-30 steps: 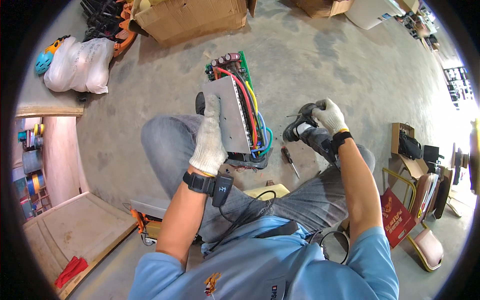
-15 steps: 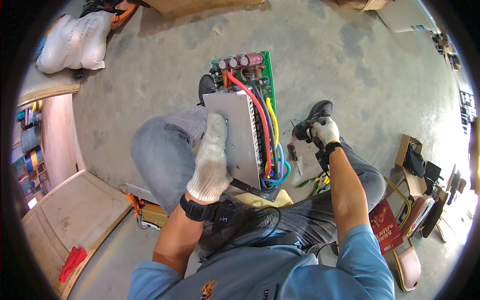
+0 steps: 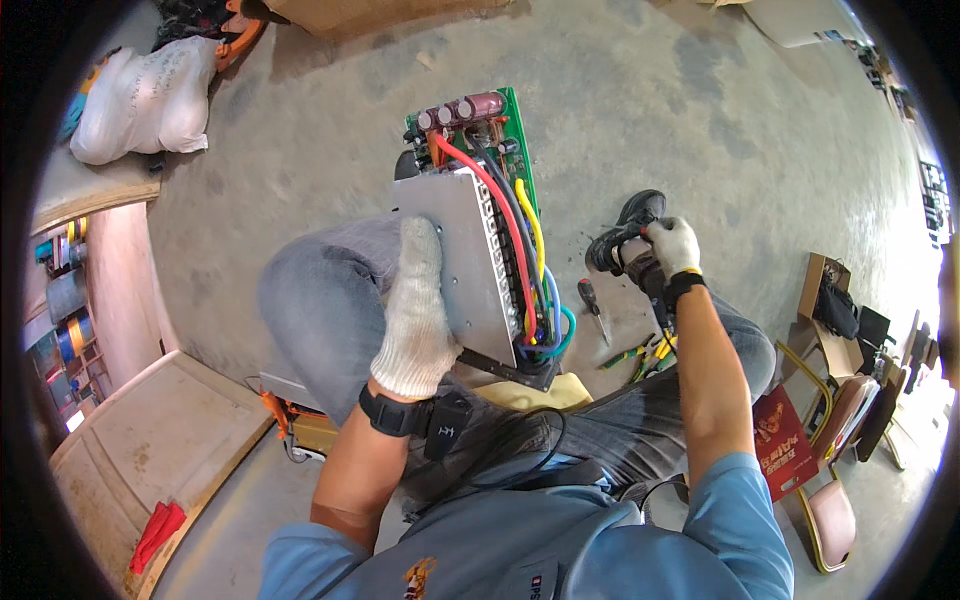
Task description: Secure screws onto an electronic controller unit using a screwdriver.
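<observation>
My gloved left hand [image 3: 410,315] is closed on the left side of a circuit board assembly, its thumb laid along a grey metal plate [image 3: 468,275]. The assembly stands tilted over my lap. Its green board [image 3: 515,130] shows at the far end with several capacitors [image 3: 460,110]. A thick red cable [image 3: 505,195], with black, yellow, blue and green ones, runs down its right side. My gloved right hand [image 3: 675,246] is closed beside my black shoe [image 3: 640,208]. Something with a red part pokes out of its fingers; its kind is hard to make out.
A red-and-black screwdriver [image 3: 592,308] lies on the floor by my right leg, near yellow-handled pliers [image 3: 655,355]. White sacks [image 3: 145,100] sit at the far left, a wooden board [image 3: 150,450] with a red cloth [image 3: 157,535] at the near left. Right: an open carton [image 3: 825,320] and folding chair [image 3: 830,525].
The assembly and my left hand have shifted slightly left in view. My right hand has moved a little right and away from me, off the middle of the shoe.
</observation>
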Motion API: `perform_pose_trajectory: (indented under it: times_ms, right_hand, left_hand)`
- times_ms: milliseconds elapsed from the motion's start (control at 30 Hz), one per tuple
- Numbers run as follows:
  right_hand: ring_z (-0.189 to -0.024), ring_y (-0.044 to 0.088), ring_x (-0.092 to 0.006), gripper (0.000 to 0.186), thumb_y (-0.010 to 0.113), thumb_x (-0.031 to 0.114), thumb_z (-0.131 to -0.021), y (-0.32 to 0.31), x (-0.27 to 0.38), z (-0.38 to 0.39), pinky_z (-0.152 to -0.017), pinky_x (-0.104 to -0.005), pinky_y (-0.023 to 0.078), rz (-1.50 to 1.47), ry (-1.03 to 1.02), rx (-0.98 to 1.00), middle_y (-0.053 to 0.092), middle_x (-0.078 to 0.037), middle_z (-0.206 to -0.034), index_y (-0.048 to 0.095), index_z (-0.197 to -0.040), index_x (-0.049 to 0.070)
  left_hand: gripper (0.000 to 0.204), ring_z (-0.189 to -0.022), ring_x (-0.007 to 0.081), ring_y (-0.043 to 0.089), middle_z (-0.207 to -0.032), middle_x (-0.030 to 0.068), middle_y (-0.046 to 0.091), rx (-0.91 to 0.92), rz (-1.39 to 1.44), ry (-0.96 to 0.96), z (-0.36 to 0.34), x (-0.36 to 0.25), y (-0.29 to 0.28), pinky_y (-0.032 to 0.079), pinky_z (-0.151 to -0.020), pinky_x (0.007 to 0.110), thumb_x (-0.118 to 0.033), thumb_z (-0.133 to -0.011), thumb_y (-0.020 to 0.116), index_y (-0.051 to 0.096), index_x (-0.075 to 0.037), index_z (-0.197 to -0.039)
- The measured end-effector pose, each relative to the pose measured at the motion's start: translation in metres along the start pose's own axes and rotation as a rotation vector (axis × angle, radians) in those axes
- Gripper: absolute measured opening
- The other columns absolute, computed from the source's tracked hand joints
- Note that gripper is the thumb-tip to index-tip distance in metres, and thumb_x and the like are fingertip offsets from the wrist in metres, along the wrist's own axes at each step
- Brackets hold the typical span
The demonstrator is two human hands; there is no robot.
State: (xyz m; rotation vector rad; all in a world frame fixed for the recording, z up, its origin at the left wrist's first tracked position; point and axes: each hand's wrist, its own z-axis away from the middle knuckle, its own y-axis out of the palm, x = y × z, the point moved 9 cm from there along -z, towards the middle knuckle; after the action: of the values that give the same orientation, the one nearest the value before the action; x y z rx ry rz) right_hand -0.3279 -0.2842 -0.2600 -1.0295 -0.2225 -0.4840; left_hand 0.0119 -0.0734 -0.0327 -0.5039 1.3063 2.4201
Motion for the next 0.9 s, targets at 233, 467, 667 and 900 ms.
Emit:
perform_pose_trajectory:
  times_ms: [233, 467, 667, 900]
  right_hand:
    - [-0.083, 0.066, -0.0114, 0.038, 0.063, 0.022, -0.104, -0.140, 0.119, 0.085, -0.076, -0.0288, 0.057, -0.477, -0.349, 0.059, 0.071, -0.006, -0.102, 0.067, -0.136, 0.003]
    - [-0.080, 0.059, -0.0095, 0.035, 0.062, 0.012, -0.103, -0.240, 0.157, 0.248, -0.072, -0.0269, 0.050, -0.807, -0.491, 0.010, 0.067, -0.005, -0.101, 0.064, -0.134, -0.004]
    - [-0.099, 0.065, -0.0116, 0.036, 0.070, 0.000, -0.088, -0.236, 0.156, 0.326, -0.087, -0.0267, 0.054, -0.644, -0.537, -0.030, 0.070, -0.005, -0.112, 0.067, -0.124, -0.002]
    - [-0.103, 0.073, -0.0180, 0.039, 0.082, -0.002, -0.080, -0.210, 0.180, 0.365, -0.090, -0.0295, 0.057, -0.452, -0.806, -0.116, 0.074, -0.011, -0.116, 0.072, -0.117, 0.000]
  left_hand:
    - [0.080, -0.119, 0.0292, 0.071, -0.136, 0.0152, 0.067, 0.101, -0.070, 0.050, -0.003, -0.002, 0.001, 0.061, -0.103, 0.047, -0.072, -0.101, 0.051, 0.052, -0.009, -0.151]
    - [0.081, -0.112, 0.0272, 0.072, -0.130, 0.0121, 0.070, 0.164, -0.052, 0.042, 0.000, -0.001, 0.005, 0.063, -0.099, 0.047, -0.074, -0.100, 0.051, 0.054, -0.011, -0.150]
    - [0.086, -0.112, 0.0325, 0.071, -0.125, 0.0159, 0.068, 0.171, -0.079, 0.037, -0.007, 0.003, 0.004, 0.063, -0.097, 0.051, -0.082, -0.096, 0.048, 0.056, -0.011, -0.144]
    - [0.080, -0.110, 0.0309, 0.074, -0.128, 0.0149, 0.071, 0.212, -0.074, 0.030, -0.006, 0.003, 0.004, 0.065, -0.094, 0.049, -0.074, -0.097, 0.055, 0.057, -0.010, -0.146]
